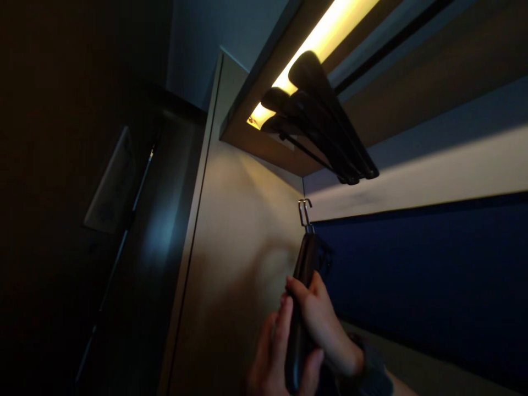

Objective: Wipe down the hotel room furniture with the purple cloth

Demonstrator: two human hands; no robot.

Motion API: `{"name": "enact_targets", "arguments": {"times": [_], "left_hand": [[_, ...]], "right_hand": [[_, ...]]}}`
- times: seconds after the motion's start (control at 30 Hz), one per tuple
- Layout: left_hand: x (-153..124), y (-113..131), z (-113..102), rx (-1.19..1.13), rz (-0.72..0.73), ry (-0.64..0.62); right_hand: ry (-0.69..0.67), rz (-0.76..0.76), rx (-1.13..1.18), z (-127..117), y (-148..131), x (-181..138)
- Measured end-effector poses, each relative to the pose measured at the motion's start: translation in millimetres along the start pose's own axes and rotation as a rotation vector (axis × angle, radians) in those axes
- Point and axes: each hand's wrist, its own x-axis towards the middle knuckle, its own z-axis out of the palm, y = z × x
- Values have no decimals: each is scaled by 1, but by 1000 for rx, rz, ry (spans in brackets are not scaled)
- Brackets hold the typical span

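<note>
I look up into a dim wardrobe. My right hand (pixel 325 324) is closed around a dark wooden hanger (pixel 303 280) whose metal hook (pixel 304 212) points up toward the rail. My left hand (pixel 274 357) grips the same hanger lower down, fingers wrapped on its side. Several dark hangers (pixel 322 118) hang bunched together on the black rail (pixel 396 41) above, just under a lit yellow strip (pixel 330 27).
A pale wooden side panel (pixel 239 264) stands left of my hands. A dark blue back panel (pixel 421 286) fills the right. A dark door with a pale plate (pixel 109 181) is at far left. A shelf edge (pixel 264 66) runs overhead.
</note>
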Motion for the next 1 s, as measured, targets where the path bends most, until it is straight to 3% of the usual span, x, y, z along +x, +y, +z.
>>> {"name": "enact_targets", "arguments": {"times": [0.13, 0.3, 0.5, 0.7, 1.0], "left_hand": [[73, -21, -8, 59, 132, 78], [157, -40, -17, 30, 58, 156], [236, -44, -9, -12, 173, 197], [265, -42, 3, 85, 217, 211], [267, -78, 12, 286, 248, 115]], "right_hand": [[-145, -41, 137, 35, -37, 42], [-361, -84, 189, 67, -98, 90], [-445, -226, 258, 70, -151, 126], [-467, -242, 198, 68, -178, 150], [-415, -338, 158, 83, -156, 175]]}}
